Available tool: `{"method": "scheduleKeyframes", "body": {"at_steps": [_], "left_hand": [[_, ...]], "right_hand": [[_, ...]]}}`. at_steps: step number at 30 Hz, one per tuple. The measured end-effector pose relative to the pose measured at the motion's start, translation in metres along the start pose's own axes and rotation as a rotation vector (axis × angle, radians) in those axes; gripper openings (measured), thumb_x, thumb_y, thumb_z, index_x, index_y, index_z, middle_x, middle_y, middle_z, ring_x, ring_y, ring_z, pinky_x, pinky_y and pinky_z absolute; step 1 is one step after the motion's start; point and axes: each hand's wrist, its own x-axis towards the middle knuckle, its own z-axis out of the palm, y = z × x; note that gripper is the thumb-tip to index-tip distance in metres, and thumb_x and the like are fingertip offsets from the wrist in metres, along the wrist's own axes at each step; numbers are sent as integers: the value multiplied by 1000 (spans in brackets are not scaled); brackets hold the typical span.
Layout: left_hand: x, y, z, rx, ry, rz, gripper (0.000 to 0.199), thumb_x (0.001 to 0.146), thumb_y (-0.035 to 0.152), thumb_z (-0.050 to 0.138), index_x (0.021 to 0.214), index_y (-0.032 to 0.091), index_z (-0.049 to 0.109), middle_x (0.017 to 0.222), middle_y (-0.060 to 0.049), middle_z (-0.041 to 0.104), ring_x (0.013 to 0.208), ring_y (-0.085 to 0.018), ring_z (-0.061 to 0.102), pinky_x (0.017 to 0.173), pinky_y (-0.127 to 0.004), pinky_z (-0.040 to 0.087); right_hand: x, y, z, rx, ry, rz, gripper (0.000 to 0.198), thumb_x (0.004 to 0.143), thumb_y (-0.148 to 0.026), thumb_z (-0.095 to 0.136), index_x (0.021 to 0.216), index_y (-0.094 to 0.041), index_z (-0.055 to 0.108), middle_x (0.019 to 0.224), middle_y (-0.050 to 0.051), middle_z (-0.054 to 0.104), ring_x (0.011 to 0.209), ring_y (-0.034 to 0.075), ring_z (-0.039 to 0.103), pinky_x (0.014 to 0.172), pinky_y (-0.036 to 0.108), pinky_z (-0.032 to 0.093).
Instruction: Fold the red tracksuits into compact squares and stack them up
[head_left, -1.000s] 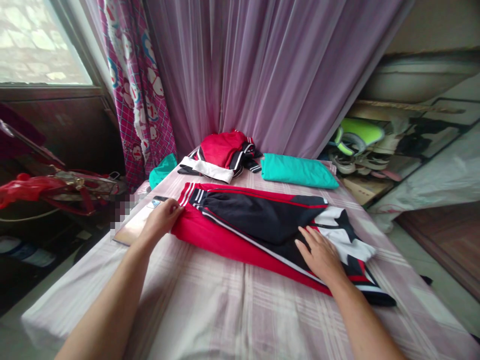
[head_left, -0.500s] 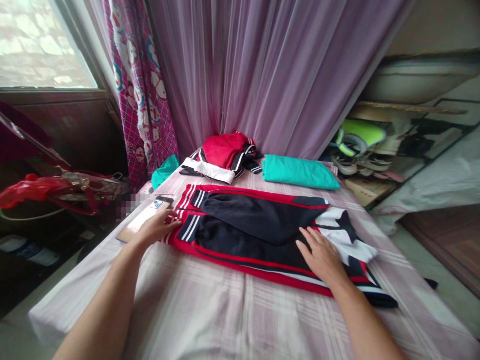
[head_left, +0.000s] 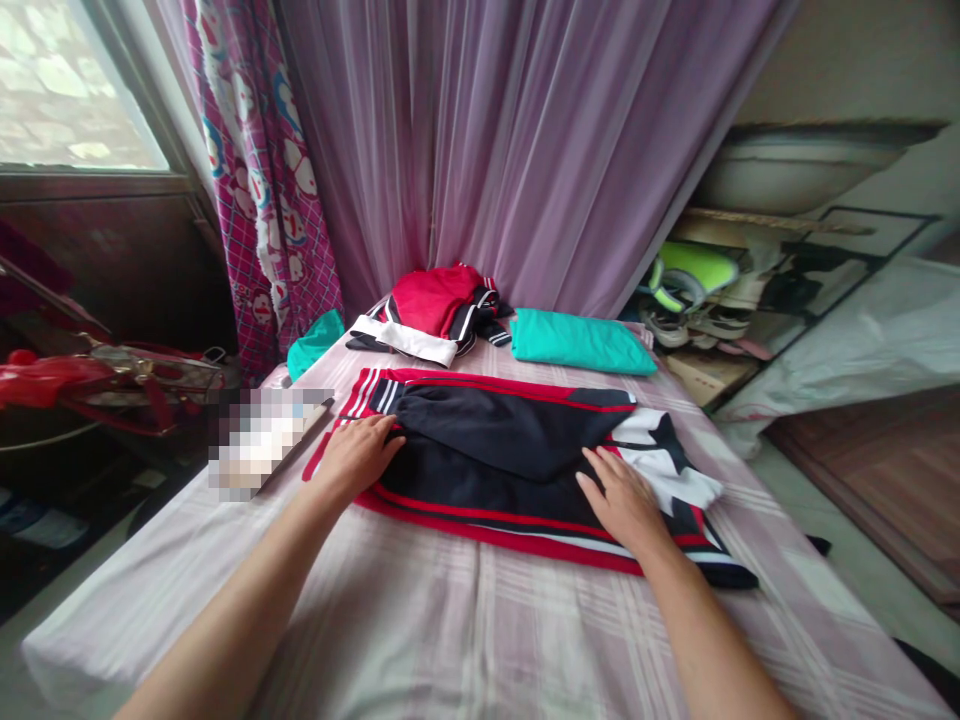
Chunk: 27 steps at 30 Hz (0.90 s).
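A navy tracksuit garment (head_left: 495,430) with red and white stripes lies flat across the bed. Red fabric with white-striped edges (head_left: 365,392) shows beneath it on the left, and white and dark patches stick out at its right end. My left hand (head_left: 358,452) rests over the striped cuffs, fingers stretched out, hiding part of them. On the right part of the navy cloth lies my right hand (head_left: 624,500), palm down with its fingers spread. Neither hand grips the fabric.
Behind are a crumpled red garment (head_left: 431,300) with a white band and a folded teal cloth (head_left: 581,342). A partly blurred-out flat object (head_left: 262,440) lies by my left hand. Purple curtains (head_left: 480,150) hang at the back; a shoe rack (head_left: 697,320) stands right.
My left hand has moved right, from the red striped edge onto the navy cuff. My right hand stays on the garment's right part. The whole view has shifted slightly.
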Motion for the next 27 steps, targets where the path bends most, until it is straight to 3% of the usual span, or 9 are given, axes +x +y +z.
{"method": "scheduleKeyframes", "body": {"at_steps": [6,10,16,19,24,27], "left_hand": [[15,-12,-10,63,-96,22,24,89,41,57,99,22,68,105,-10,73,100,-28,67,83,-34,48],[21,-5,-22,86,-24,-37,23,90,37,55,105,22,65,107,-10,73,103,-28,67,84,-35,48],[28,-7,-16,147,-127,-120,28,90,37,55,111,22,66,112,-10,73,108,-27,67,87,-35,49],[24,-7,-16,148,-71,-97,32,90,41,55,113,21,67,114,-11,72,110,-29,65,90,-37,49],[13,11,-18,103,112,60,32,94,41,50,109,23,71,114,-9,71,108,-28,64,97,-41,47],[9,20,-3,47,112,232,38,97,42,45,119,23,69,128,-9,67,120,-27,59,106,-42,42]], "right_hand": [[0,0,0,7,3,7,48,98,-38,38,132,-17,63,136,15,63,125,29,58,104,46,46],[0,0,1,15,7,-2,47,98,-38,38,133,-18,62,137,14,62,125,28,57,104,46,46],[0,-1,1,33,-8,5,48,98,-37,40,134,-16,62,137,17,61,127,30,56,107,47,45],[0,0,1,43,-5,7,48,97,-38,40,134,-17,62,137,16,61,127,30,56,106,47,45],[0,-1,1,50,-4,15,48,97,-38,40,134,-16,61,138,16,61,127,30,56,106,47,45],[1,0,0,55,-18,22,48,97,-38,40,135,-16,61,138,16,61,126,29,56,106,46,45]]}}
